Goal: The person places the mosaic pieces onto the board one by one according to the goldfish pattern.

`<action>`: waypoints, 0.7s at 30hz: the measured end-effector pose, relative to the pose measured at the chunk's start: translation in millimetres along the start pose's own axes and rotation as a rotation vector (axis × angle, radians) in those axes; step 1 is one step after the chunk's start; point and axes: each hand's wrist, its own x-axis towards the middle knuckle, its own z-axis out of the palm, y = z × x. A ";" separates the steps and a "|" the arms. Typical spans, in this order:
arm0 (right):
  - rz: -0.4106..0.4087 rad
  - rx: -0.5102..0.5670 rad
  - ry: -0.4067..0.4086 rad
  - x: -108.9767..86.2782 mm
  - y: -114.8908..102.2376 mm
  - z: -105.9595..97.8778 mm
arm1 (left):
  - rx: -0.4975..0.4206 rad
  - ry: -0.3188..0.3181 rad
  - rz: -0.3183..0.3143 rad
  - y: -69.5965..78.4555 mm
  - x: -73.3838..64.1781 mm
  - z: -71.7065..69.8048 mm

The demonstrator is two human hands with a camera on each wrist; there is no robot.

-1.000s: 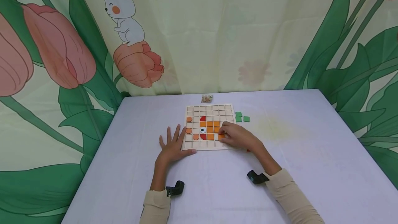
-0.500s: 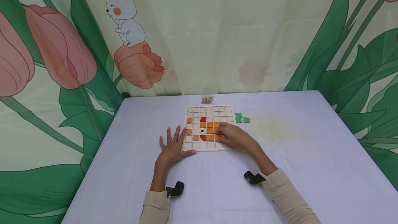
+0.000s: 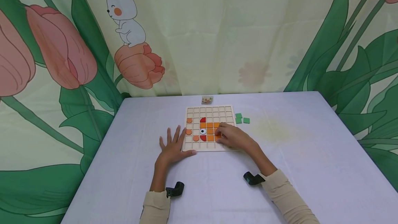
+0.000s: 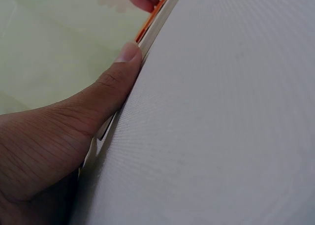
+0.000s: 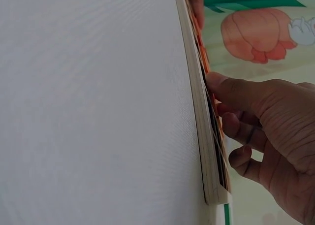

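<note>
A pale grid board (image 3: 223, 110) lies on the table, with orange square tiles (image 3: 210, 131), red rounded pieces (image 3: 203, 120), orange discs (image 3: 189, 132) and an eye piece (image 3: 203, 131) in its cells. My left hand (image 3: 172, 149) rests spread at the board's left side, its thumb along the near edge. Over the right part of the grid, my right hand (image 3: 233, 136) pinches an orange tile (image 3: 218, 137) with curled fingers, right at a cell beside the other orange tiles. The fingers mostly cover that tile. In the right wrist view, the thumb (image 5: 216, 80) meets the board's face.
Several green square tiles (image 3: 238, 118) lie just right of the board. Behind it is a small patterned card (image 3: 207, 100). A white cloth (image 3: 214, 189) covers the table, and a printed curtain (image 3: 199, 37) hangs along its back edge.
My right hand has shifted slightly left over the grid with the orange tile, then stayed nearly still. A small red piece by its wrist is now hidden. The left hand has not moved.
</note>
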 end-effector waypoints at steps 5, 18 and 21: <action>-0.018 0.010 0.020 -1.2 2.9 -0.1 | -0.003 -0.005 -0.004 0.5 0.4 -0.3; 0.217 0.093 0.059 -7.4 17.7 -20.6 | -0.021 0.003 0.007 1.7 -0.7 0.5; 0.233 0.078 0.073 -10.1 24.4 -26.0 | -0.023 0.003 0.006 1.5 -0.3 -0.3</action>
